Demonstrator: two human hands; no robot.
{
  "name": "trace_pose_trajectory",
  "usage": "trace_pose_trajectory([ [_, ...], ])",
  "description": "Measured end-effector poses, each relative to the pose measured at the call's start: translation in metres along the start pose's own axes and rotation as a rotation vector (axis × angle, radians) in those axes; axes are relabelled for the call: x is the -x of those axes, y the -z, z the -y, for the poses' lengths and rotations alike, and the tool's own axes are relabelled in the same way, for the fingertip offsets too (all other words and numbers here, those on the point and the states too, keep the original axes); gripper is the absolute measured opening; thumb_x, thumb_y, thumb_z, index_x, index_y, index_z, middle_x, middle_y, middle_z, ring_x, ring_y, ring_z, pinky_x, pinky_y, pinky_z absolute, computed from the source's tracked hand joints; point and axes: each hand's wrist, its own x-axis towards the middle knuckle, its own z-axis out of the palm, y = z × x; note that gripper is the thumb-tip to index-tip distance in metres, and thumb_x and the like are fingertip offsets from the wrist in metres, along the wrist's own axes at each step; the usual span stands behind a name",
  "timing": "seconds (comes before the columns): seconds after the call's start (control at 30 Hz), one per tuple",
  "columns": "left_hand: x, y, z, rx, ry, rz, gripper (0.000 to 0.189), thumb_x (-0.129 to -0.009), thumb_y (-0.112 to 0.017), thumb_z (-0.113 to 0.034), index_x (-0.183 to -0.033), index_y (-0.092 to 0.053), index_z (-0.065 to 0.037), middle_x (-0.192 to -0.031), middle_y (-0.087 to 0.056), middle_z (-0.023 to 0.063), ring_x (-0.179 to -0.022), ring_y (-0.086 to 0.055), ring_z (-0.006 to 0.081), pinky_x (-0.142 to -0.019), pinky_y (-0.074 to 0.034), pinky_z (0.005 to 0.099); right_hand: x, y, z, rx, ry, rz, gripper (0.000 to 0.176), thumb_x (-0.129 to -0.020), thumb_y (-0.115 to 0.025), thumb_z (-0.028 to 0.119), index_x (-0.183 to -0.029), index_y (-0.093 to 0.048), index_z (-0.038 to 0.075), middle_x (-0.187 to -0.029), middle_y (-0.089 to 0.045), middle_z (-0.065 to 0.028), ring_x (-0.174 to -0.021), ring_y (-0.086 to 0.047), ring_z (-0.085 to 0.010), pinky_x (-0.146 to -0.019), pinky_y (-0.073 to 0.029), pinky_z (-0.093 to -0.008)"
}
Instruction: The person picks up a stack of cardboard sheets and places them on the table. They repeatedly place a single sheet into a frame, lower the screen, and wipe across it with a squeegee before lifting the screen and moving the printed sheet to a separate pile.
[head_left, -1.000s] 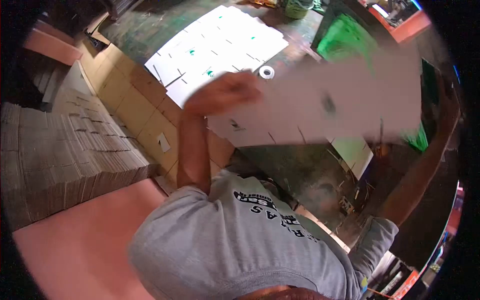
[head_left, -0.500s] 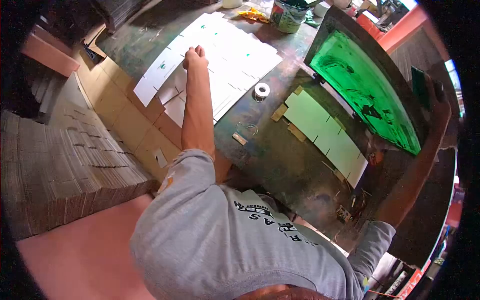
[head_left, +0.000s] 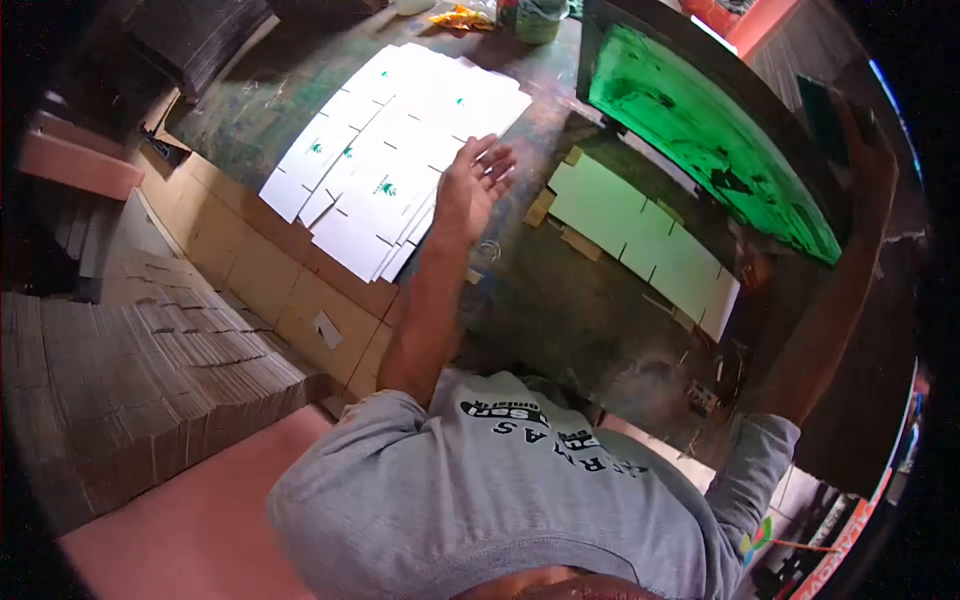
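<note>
My left hand (head_left: pixel 478 185) hovers by the right edge of the printed white card sheets (head_left: pixel 405 150), fingers spread and holding nothing. Those sheets lie overlapping, with cut slots and small green prints. At the far right my right hand (head_left: pixel 868 150) is closed around what looks like a squeegee (head_left: pixel 822 112), a dark green flat blade; the grip is dim. A screen-printing frame (head_left: pixel 690 65) with a green mesh (head_left: pixel 700 140) is tilted up beside it. Below the frame, a blank slotted card (head_left: pixel 640 235) lies between small cardboard pieces (head_left: pixel 540 207).
Stacks of brown cardboard (head_left: pixel 150 390) stand at the lower left. A paint bucket (head_left: pixel 540 20) and a yellow-orange cloth (head_left: pixel 462 18) sit at the table's back edge. A small wooden-looking block (head_left: pixel 473 275) lies near my left forearm.
My left hand has let go of a card sheet, now lying flat on the pile, and moved right with its fingers opening. My right hand stays at the squeegee; the view has shifted slightly.
</note>
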Motion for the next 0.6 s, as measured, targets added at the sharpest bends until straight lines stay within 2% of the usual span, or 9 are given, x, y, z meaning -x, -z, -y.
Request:
trace_pose_trajectory([
  [0.1,0.018,-0.024,-0.003,-0.002,0.007,0.123,0.064,-0.1,-0.045,-0.051,-0.139,-0.04,0.0,-0.123,-0.055,0.0187,-0.111,-0.057,0.0295,-0.096,-0.048,0.0449,0.016,0.018,0.02,0.045,0.012,0.047,0.033,-0.092,-0.068,0.028,-0.124,-0.068,0.019,-0.119,-0.068,-0.0065,-0.103,-0.065,-0.0141,-0.09,-0.054,-0.0317],
  [0.13,0.018,-0.027,-0.011,0.02,-0.005,0.175,0.068,-0.1,-0.043,-0.054,-0.141,-0.038,0.0,-0.125,-0.054,0.0195,-0.113,-0.056,0.031,-0.097,-0.047,0.0462,0.027,0.007,0.03,-0.361,-0.297,0.026,0.034,-0.09,-0.071,0.024,-0.122,-0.068,0.015,-0.115,-0.069,-0.0048,-0.1,-0.065,-0.0129,-0.086,-0.054,-0.0307],
  [0.2,0.023,-0.039,-0.035,0.066,-0.014,0.28,0.077,-0.097,-0.041,-0.06,-0.144,-0.03,0.0,-0.133,-0.047,0.0254,-0.121,-0.05,0.0377,-0.103,-0.044,0.0544,0.059,0.017,0.058,-0.737,-0.634,0.032,0.034,-0.088,-0.073,0.02,-0.121,-0.069,0.01,-0.11,-0.071,-0.0031,-0.097,-0.066,-0.0118,-0.083,-0.055,-0.0296],
  [0.27,0.031,-0.055,-0.052,0.122,0.028,0.254,0.086,-0.094,-0.042,-0.066,-0.146,-0.028,0.001,-0.138,-0.042,0.0277,-0.125,-0.046,0.0433,-0.104,-0.043,0.0555,0.065,0.074,0.119,-0.825,-0.824,0.002,0.031,-0.083,-0.08,0.019,-0.11,-0.072,0.005,-0.095,-0.072,-0.0017,-0.086,-0.065,-0.0088,-0.074,-0.053,-0.026],
  [0.33,0.038,-0.045,-0.063,0.038,0.12,0.287,0.093,-0.092,-0.041,-0.07,-0.146,-0.03,0.005,-0.143,-0.039,0.03,-0.126,-0.046,0.0411,-0.103,-0.044,0.0517,0.091,0.103,0.165,-0.972,-0.741,-0.136,0.027,-0.081,-0.083,0.021,-0.099,-0.073,0.004,-0.083,-0.07,-0.0012,-0.078,-0.062,-0.007,-0.069,-0.05,-0.0242],
  [0.37,0.044,-0.037,-0.064,-0.128,0.127,0.225,0.094,-0.092,-0.041,-0.069,-0.145,-0.03,0.007,-0.143,-0.04,0.0303,-0.126,-0.047,0.0386,-0.103,-0.043,0.0488,0.104,0.109,0.185,-1.009,-0.806,-0.099,0.03,-0.078,-0.085,0.027,-0.094,-0.072,0.004,-0.081,-0.071,-0.002,-0.073,-0.061,-0.008,-0.066,-0.051,-0.0261],
  [0.4,0.056,-0.035,-0.059,-0.258,0.124,0.119,0.089,-0.095,-0.04,-0.065,-0.144,-0.032,0.008,-0.145,-0.037,0.0328,-0.13,-0.044,0.0396,-0.113,-0.032,0.0494,0.117,0.113,0.201,-1.05,-0.871,-0.068,0.034,-0.075,-0.087,0.032,-0.088,-0.072,0.005,-0.079,-0.071,-0.0027,-0.068,-0.061,-0.009,-0.064,-0.052,-0.0279],
  [0.5,0.06,0.005,-0.033,-0.651,0.172,0.079,0.087,-0.095,-0.041,-0.066,-0.142,-0.038,0.008,-0.141,-0.042,0.028,-0.127,-0.046,0.0362,-0.11,-0.035,0.045,0.144,0.108,0.22,-1.16,-1.011,0.075,0.035,-0.075,-0.087,0.032,-0.088,-0.071,0.003,-0.079,-0.071,-0.0041,-0.068,-0.063,-0.0104,-0.063,-0.052,-0.0274],
  [0.6,0.057,0.029,0.011,-0.915,0.077,0.006,0.079,-0.096,-0.044,-0.062,-0.136,-0.047,0.006,-0.133,-0.05,0.023,-0.121,-0.049,0.0306,-0.104,-0.038,0.0413,0.156,0.06,0.21,-1.234,-0.917,0.03,0.037,-0.077,-0.084,0.038,-0.09,-0.072,0.006,-0.08,-0.071,-0.0048,-0.07,-0.067,-0.0143,-0.065,-0.054,-0.0303],
])
